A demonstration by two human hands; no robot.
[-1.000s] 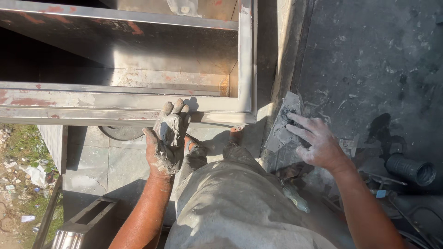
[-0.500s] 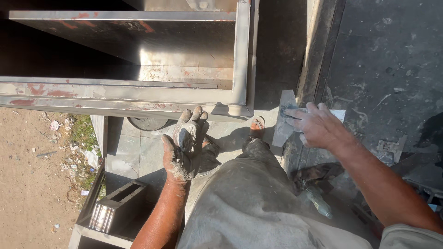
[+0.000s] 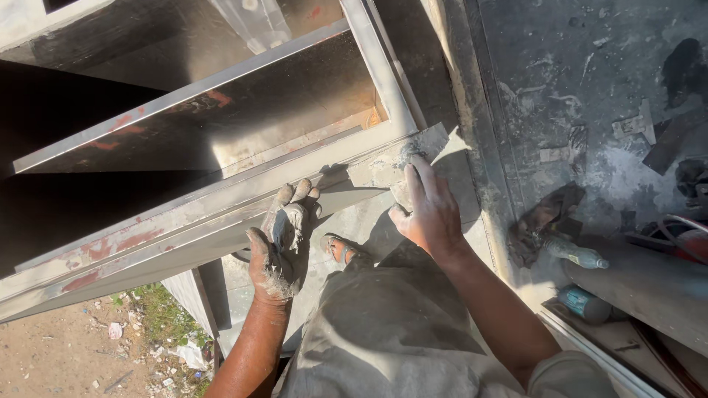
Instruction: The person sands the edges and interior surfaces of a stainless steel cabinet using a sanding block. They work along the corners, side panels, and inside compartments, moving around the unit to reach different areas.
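Note:
My left hand (image 3: 284, 243) is smeared with grey paste. Palm up, its fingers curl around a small grey paste-covered piece just below the lower rail of a grey metal cabinet frame (image 3: 184, 228) that shows red patches. My right hand (image 3: 429, 210) presses a flat grey sheet (image 3: 436, 140) against the frame's near corner, fingers stretched along it. My knee in grey trousers (image 3: 398, 332) and a sandalled foot (image 3: 343, 250) lie between the two arms.
A dusty dark floor (image 3: 590, 88) spreads to the right, with a dark rag (image 3: 542, 217), a plastic bottle (image 3: 579, 254), a small can (image 3: 582, 302) and a red tool (image 3: 686, 243). Bare ground with litter (image 3: 66, 346) lies far below at the lower left.
My right hand has carried the grey sheet up and left onto the frame's corner. My left hand stays under the rail, still curled on its grey piece. The view has tilted.

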